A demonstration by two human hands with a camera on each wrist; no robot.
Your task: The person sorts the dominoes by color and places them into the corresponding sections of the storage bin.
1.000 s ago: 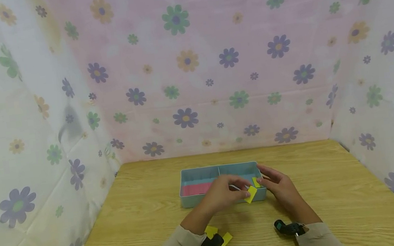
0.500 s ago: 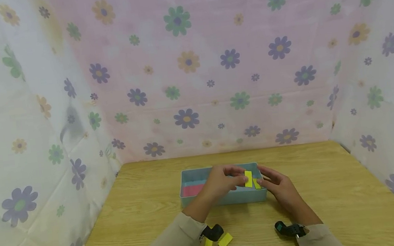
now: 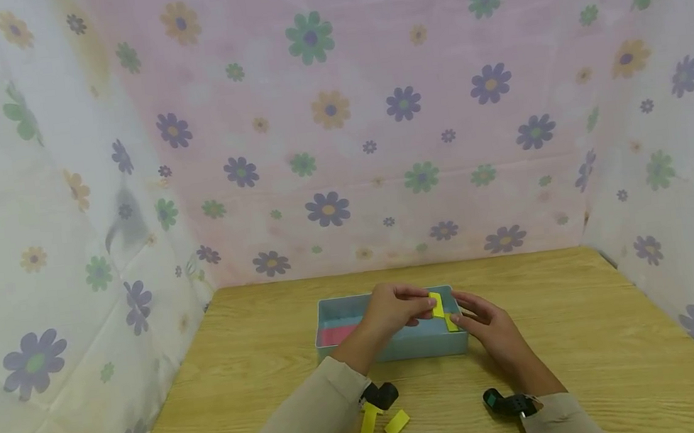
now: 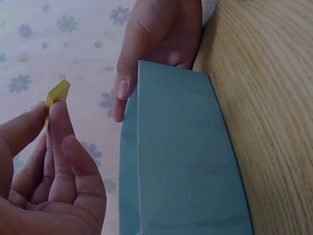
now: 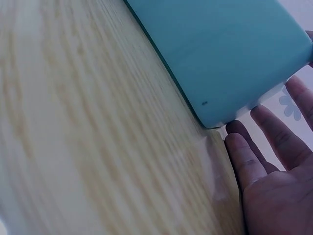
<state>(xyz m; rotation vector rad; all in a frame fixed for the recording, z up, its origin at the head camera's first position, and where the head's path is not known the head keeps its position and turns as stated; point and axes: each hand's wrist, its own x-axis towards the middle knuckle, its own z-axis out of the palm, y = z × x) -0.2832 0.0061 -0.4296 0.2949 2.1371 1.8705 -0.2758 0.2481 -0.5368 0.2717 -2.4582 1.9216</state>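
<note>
My left hand pinches a yellow domino-like block between thumb and fingers, above the right part of a blue-green box. In the left wrist view this block stands tilted up from the fingertips, beside the box's rim. My right hand holds the box's right end, thumb over the rim and fingers along the outside wall. Fairly straight fingers touch that wall in the right wrist view. Another yellow block is inside the box by the right thumb.
Several yellow blocks lie on the wooden table near the left forearm. Something pink lies in the box's left part. A flowered cloth hangs behind and at both sides. Each wrist wears a black camera.
My left hand has raised the yellow block from the box's front rim to over its right part, turning it upright. The right hand keeps its place on the box end.
</note>
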